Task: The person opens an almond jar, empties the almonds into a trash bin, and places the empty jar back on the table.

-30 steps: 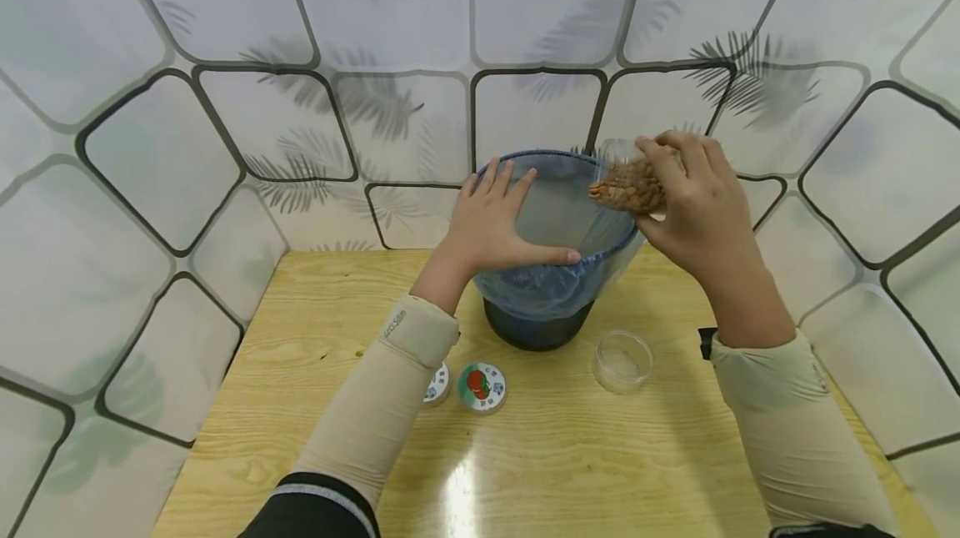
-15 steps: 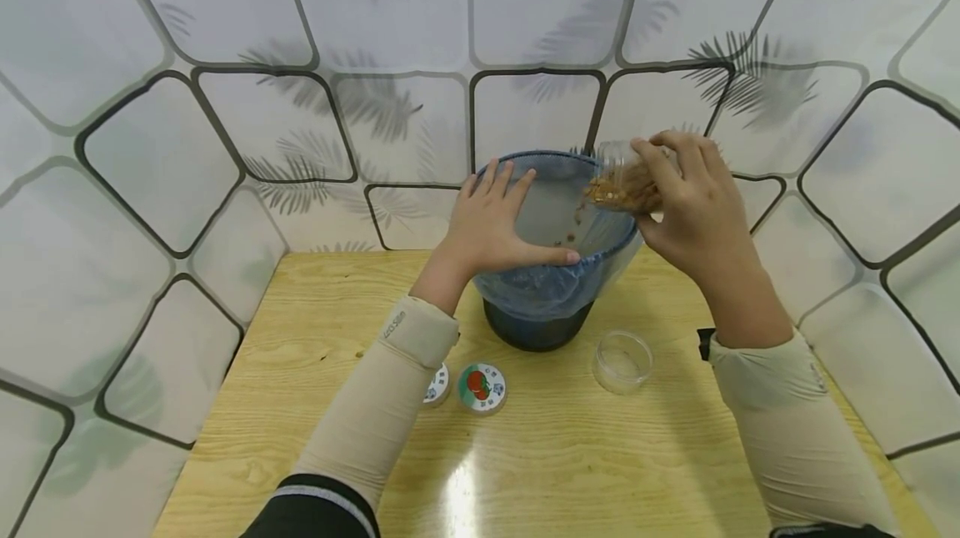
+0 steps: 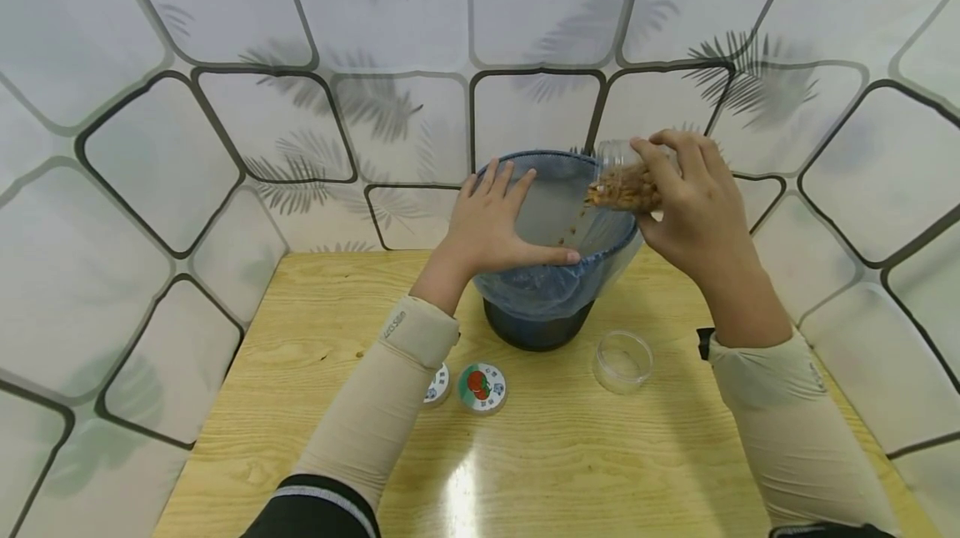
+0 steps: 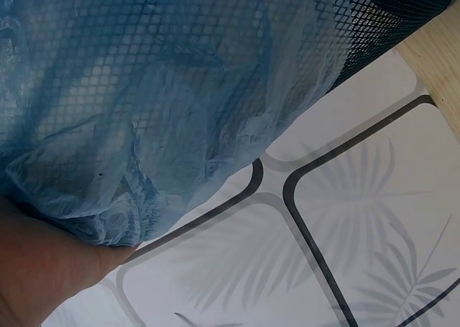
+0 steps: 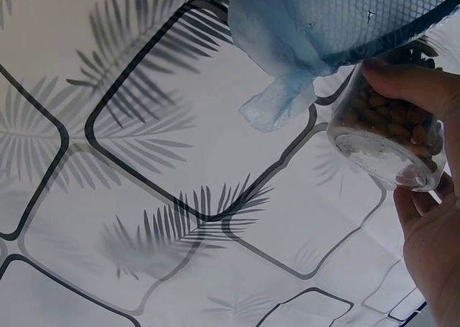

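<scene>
A dark mesh trash bin (image 3: 536, 333) lined with a blue plastic bag (image 3: 528, 288) stands on the table. My left hand (image 3: 487, 229) rests on its rim with fingers spread straight and the thumb along the near edge. At the right rim, my right hand (image 3: 701, 204) grips a clear jar (image 3: 618, 154) tipped on its side, its mouth over the bin. Brown nut-like pieces (image 3: 626, 190) lie in the jar, and a few small bits (image 3: 572, 230) are falling into the bin. In the right wrist view, thumb and fingers hold the jar (image 5: 384, 158) near its base.
On the wood-grain table (image 3: 570, 455) lie a clear round lid or shallow dish (image 3: 622, 361) and a round container with a tomato picture (image 3: 482, 388). Another round container (image 3: 437, 385) is partly behind the left sleeve. Patterned walls (image 3: 540, 4) close in the back and sides.
Several brown pieces have begun to fall from the tipped jar into the bin. My right hand has shifted slightly left with the jar. The left hand has stayed in place.
</scene>
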`<state>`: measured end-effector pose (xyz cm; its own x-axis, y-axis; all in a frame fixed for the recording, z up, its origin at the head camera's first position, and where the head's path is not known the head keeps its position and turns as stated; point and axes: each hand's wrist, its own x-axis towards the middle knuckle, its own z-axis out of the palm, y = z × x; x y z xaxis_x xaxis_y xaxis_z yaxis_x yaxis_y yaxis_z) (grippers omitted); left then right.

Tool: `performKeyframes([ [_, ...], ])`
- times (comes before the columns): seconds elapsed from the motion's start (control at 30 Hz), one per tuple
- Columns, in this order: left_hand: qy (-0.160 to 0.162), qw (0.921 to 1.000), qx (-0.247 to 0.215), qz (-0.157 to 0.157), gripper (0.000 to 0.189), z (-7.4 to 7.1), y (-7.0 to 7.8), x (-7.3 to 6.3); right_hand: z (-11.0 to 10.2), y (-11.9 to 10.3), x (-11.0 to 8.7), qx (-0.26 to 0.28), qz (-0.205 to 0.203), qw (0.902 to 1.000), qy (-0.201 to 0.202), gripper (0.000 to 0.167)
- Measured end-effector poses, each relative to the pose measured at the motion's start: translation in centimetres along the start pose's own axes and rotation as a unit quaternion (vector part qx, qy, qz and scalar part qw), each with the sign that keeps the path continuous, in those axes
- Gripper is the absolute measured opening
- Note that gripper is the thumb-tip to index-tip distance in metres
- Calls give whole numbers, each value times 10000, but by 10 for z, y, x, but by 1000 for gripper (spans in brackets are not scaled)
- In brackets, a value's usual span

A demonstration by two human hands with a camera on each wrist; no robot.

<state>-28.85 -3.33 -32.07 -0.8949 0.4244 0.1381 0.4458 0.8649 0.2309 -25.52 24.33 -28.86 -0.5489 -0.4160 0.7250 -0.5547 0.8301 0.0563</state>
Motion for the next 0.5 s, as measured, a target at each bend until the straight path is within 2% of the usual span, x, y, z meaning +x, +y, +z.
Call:
performKeyframes([
  [0.5,39,10000,-83,27,130,0,0,-2,2,1,-2,-100,-100,9999,37,85],
])
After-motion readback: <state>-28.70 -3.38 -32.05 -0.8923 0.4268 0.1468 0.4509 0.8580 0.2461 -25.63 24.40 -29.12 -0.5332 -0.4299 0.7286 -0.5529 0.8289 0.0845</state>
